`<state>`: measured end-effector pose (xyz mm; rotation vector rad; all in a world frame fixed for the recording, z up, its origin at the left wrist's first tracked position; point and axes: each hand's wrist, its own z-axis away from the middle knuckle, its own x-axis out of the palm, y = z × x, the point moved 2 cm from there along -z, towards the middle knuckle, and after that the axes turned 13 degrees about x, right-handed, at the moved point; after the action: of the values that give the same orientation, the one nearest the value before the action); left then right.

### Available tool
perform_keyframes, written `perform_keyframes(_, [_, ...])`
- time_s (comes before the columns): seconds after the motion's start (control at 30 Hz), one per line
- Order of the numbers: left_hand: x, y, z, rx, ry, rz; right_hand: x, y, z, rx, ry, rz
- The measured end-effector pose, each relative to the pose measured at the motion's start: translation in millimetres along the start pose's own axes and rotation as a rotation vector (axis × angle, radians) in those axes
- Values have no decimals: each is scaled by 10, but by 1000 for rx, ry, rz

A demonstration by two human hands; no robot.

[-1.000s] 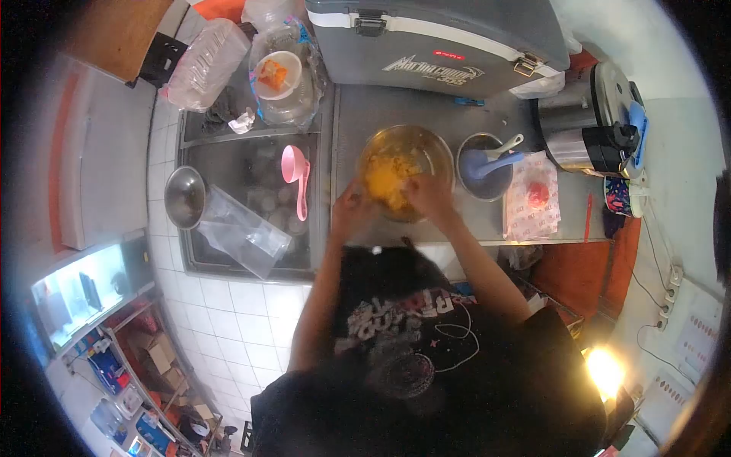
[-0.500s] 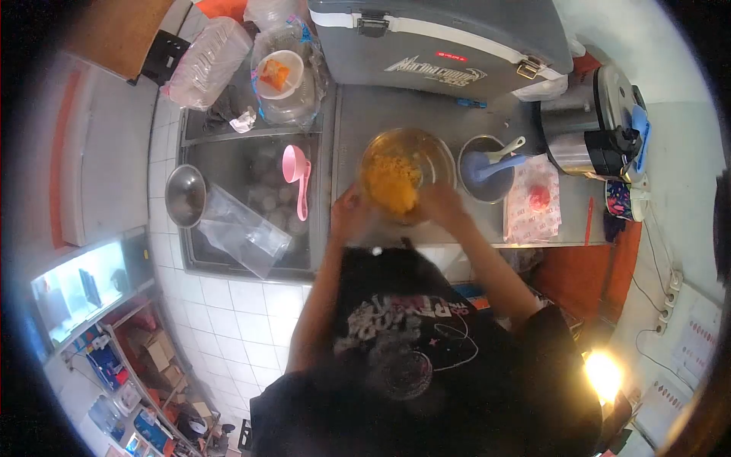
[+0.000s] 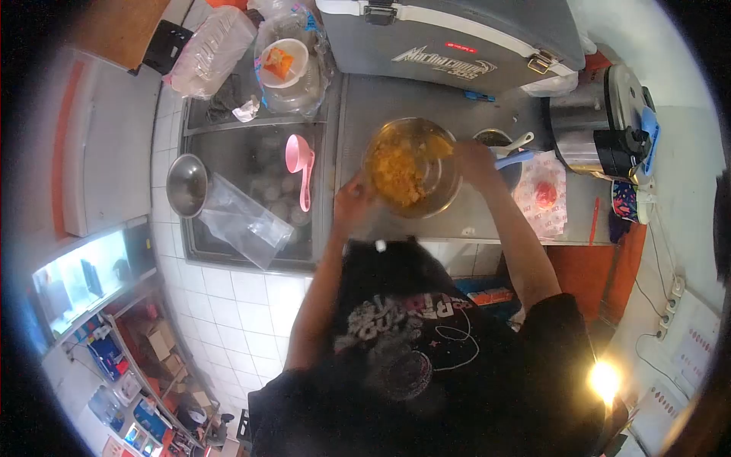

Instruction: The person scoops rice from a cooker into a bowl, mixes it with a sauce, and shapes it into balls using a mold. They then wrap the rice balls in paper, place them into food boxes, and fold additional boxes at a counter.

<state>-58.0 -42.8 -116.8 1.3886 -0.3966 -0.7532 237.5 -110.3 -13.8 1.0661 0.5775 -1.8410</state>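
A metal bowl (image 3: 438, 199) with orange-yellow food (image 3: 397, 171) in it stands on the steel counter. My left hand (image 3: 352, 199) grips the bowl's left rim, fingers closed on it. At the bowl's upper right is my right hand (image 3: 475, 163), its fingers closed round something hidden; an orange-coated piece (image 3: 439, 148) shows just beside the fingertips, inside the bowl. Behind my right hand a small pot (image 3: 512, 174) is partly hidden, with a white handle (image 3: 520, 142) and a blue handle (image 3: 515, 159) sticking out.
Patterned paper (image 3: 554, 209) with a red item lies right of the pot. A grey cooler box (image 3: 457, 61) and a rice cooker (image 3: 582, 122) stand behind. To the left are a pink ladle (image 3: 299, 156), a small steel bowl (image 3: 186, 185) and plastic bags (image 3: 244, 221).
My right hand has moved up and right, from the bowl's lower right to its upper right rim. The food has shifted and spread in the bowl. The view has moved slightly.
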Motion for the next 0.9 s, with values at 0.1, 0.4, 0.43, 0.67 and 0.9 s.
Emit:
perform_keyframes(0.1, [41, -232, -25, 47, 24, -11, 486, -169, -153, -219, 187, -72])
perform_keyframes(0.4, [2, 102, 9, 21, 24, -35, 375, -827, 620, -309, 94, -17])
perform_keyframes(0.43, [-6, 263, -20, -9, 24, -69, 222, -638, 509, -359, 161, 13])
perform_keyframes(0.67, [42, 234, 53, -112, 113, 71, 174, 49, -271, -16, -115, -205])
perform_keyframes(0.9, [31, -30, 25, 16, 25, 39, 374, -862, 830, -116, 14, -124])
